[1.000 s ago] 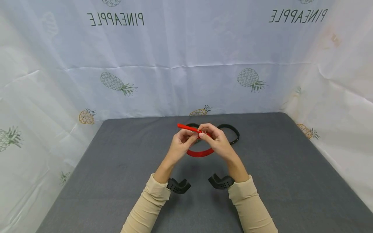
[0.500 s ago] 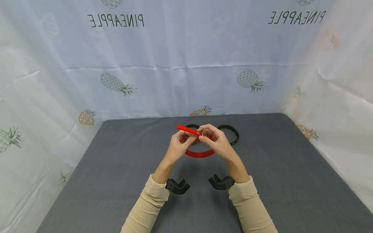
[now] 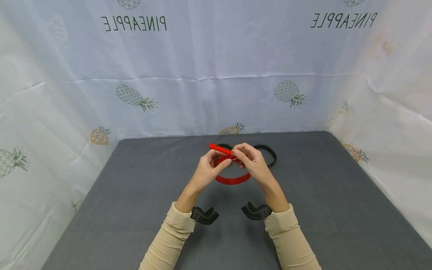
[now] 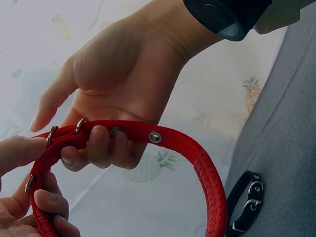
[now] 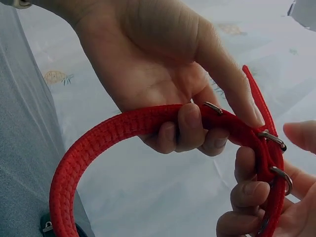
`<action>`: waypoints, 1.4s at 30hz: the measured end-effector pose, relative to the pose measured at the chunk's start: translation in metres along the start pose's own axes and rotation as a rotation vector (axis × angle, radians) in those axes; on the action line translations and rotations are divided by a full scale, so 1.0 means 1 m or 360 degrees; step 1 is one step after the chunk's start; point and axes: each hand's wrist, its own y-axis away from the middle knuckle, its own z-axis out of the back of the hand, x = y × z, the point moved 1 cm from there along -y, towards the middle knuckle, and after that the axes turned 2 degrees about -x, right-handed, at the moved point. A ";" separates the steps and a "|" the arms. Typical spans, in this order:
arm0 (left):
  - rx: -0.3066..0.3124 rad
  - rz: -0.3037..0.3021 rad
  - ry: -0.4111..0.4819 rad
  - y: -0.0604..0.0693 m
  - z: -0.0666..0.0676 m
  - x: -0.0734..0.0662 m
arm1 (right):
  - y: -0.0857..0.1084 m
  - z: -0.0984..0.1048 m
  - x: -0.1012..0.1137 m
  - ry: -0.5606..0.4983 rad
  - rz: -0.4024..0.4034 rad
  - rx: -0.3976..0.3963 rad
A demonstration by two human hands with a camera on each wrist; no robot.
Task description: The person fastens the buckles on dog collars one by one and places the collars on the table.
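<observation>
A red dog collar (image 3: 233,180) is held up in a loop between both hands above the table. My left hand (image 3: 206,168) curls its fingers round the collar's left part, with the thumb (image 4: 52,101) lifted off it in the left wrist view. My right hand (image 3: 255,164) grips the other side, and its thumb (image 5: 237,91) presses by the metal buckle (image 5: 272,140). The strap's free end (image 5: 255,91) sticks out past the buckle. A metal ring (image 5: 282,181) sits near my left fingers. An eyelet (image 4: 155,137) shows on the strap.
Behind the hands, a black collar (image 3: 269,148) lies on the grey table (image 3: 152,195); another black curved strap (image 3: 224,145) shows partly behind the red one. A white pineapple-print curtain (image 3: 202,105) hangs along the table's back and sides.
The left thumb has lifted from the strap, leaving more of the buckle area in sight. The strap's free end has shifted slightly right. The right thumb has moved up onto the strap by the buckle.
</observation>
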 end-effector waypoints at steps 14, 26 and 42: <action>0.0051 -0.0098 -0.0056 -0.004 0.000 0.003 | -0.002 0.002 -0.002 0.0007 -0.0062 -0.0048; 0.0030 -0.0092 -0.0114 -0.004 0.005 0.006 | -0.003 0.006 -0.001 -0.0194 -0.0097 -0.0137; 0.0067 -0.0185 -0.0049 -0.003 0.003 0.009 | 0.000 0.010 0.003 -0.0147 -0.0208 -0.0052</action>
